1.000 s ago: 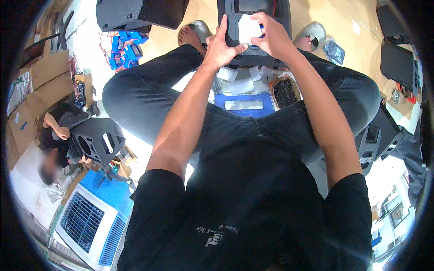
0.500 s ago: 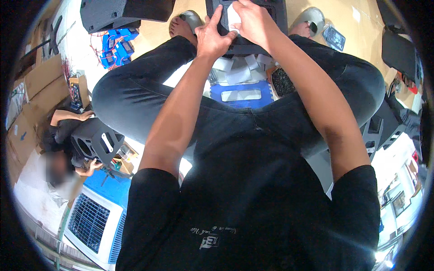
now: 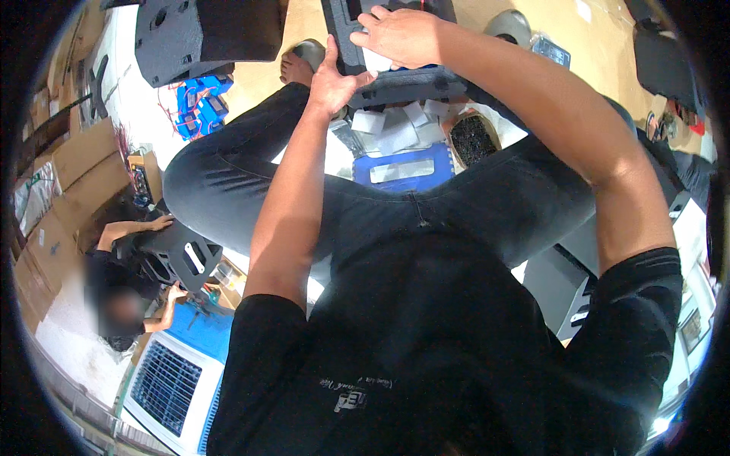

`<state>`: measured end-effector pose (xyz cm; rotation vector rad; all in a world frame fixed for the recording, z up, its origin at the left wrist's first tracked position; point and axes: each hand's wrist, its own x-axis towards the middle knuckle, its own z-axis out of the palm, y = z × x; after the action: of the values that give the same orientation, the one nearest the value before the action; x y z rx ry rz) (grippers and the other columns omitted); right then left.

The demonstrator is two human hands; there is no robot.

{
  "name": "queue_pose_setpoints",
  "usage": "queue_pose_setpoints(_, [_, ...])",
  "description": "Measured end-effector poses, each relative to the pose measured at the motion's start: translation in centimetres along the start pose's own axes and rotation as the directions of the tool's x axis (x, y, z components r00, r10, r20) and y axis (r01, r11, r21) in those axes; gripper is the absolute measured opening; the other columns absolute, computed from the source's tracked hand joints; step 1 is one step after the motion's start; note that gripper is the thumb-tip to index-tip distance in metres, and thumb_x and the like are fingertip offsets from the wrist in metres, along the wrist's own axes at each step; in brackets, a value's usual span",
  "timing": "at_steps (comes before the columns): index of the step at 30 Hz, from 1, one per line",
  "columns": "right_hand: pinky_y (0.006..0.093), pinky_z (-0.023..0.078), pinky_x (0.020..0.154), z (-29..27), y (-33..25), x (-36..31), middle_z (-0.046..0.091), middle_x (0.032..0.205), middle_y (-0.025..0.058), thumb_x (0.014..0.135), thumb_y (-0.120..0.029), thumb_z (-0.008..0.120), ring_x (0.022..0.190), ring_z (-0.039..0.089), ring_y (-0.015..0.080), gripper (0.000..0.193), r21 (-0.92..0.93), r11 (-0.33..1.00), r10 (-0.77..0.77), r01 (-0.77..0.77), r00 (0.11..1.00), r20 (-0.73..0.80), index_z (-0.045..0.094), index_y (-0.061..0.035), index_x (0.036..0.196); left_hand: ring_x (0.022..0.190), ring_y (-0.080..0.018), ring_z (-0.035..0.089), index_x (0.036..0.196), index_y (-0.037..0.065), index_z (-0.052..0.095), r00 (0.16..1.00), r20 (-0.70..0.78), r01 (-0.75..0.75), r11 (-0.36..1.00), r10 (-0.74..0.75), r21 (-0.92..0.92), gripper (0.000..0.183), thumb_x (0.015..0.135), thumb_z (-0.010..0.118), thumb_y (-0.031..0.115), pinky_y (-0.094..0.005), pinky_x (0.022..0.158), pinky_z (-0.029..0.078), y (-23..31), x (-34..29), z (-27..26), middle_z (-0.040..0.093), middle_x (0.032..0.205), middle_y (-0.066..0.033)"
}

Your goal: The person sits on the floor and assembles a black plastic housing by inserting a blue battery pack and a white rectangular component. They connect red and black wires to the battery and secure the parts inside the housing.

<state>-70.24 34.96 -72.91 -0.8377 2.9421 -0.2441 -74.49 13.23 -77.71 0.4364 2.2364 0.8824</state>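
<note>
A black box-shaped cabinet (image 3: 414,85) stands between my feet at the top of the view, cut off by the upper edge. A white pad-like piece (image 3: 375,61) lies on its recessed face. My right hand (image 3: 403,38) reaches across and lies over this piece, palm down, fingers stretched to the left. It covers part of the piece. My left hand (image 3: 331,85) rests at the cabinet's left edge, index finger pointing away and thumb out to the right, its tip by the white piece. No object shows in its grasp.
Below the cabinet lie white foam pieces (image 3: 395,131), a blue tray-like piece (image 3: 403,169) and a box of black screws or small bits (image 3: 473,140). Blue battery packs (image 3: 201,106) with red wires and another black cabinet (image 3: 213,34) are at upper left. A co-worker (image 3: 125,281) handles a black cabinet at left.
My right hand has gone from gripping the white piece to lying flat over it, further left. The piece sits lower and further left. My left hand has shifted left and down; the view has shifted.
</note>
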Motion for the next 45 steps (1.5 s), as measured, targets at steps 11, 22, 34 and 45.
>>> queue_pose_setpoints(11, [0.0474, 0.058, 0.058, 4.3, 2.8, 1.9, 0.069, 0.073, 0.017, 0.096, -0.027, 0.057, 0.066, 0.071, 0.037, 0.021, 0.099, 0.949, -0.308, 0.3, 0.949, 0.072, 0.059, -0.0065, 0.09, 0.128, -0.0373, 0.064, 0.164, -0.001, 0.019, 0.999, -0.022, 0.03, 0.993, -0.028, 0.112, 0.133, 0.066, 0.096, 0.044, -0.0428, 0.11, 0.051, -2.2, 0.7, 1.0, 0.061, 0.141, -0.0274])
queue_pose_setpoints(22, [0.0478, 0.056, 0.065, 1.7, 1.5, -0.1, 0.067, 0.091, 0.0247, 0.09, -0.023, 0.072, 0.076, 0.069, 0.0412, 0.032, 0.263, 0.963, -0.074, 0.057, 0.996, 0.055, 0.058, 0.0018, 0.105, 0.138, -0.0429, 0.055, 0.165, -0.004, 0.005, 0.992, 0.007, -0.123, 0.992, 0.123, 0.006, 0.127, 0.079, 0.09, 0.035, -0.0446, 0.114, 0.045, -1.5, 0.3, -0.2, 0.049, 0.152, -0.0342])
queue_pose_setpoints(34, [0.0441, 0.057, 0.076, 2.3, 1.2, -0.7, 0.069, 0.092, 0.02, 0.075, -0.009, 0.086, 0.087, 0.071, 0.0398, 0.028, 0.584, 0.774, 0.217, -0.245, 0.969, 0.12, 0.073, -0.0001, 0.098, 0.134, -0.0498, 0.054, 0.164, -0.004, 0.007, 0.995, -0.097, -0.005, 1.0, 0.007, 0.025, 0.125, 0.079, 0.088, 0.04, -0.049, 0.112, 0.046, -0.5, 0.2, 1.3, 0.049, 0.148, -0.0377])
queue_pose_setpoints(45, [0.0521, 0.054, 0.079, 3.3, 0.1, 1.0, 0.069, 0.091, 0.0227, 0.075, -0.021, 0.084, 0.09, 0.068, 0.0447, 0.026, 0.336, 0.9, 0.248, -0.279, 0.96, 0.131, 0.073, -0.0052, 0.093, 0.143, -0.0467, 0.047, 0.163, -0.009, 0.004, 0.998, -0.069, -0.003, 1.0, 0.004, 0.027, 0.127, 0.08, 0.086, 0.042, -0.0444, 0.117, 0.041, -1.2, 0.8, 1.3, 0.04, 0.154, -0.0402])
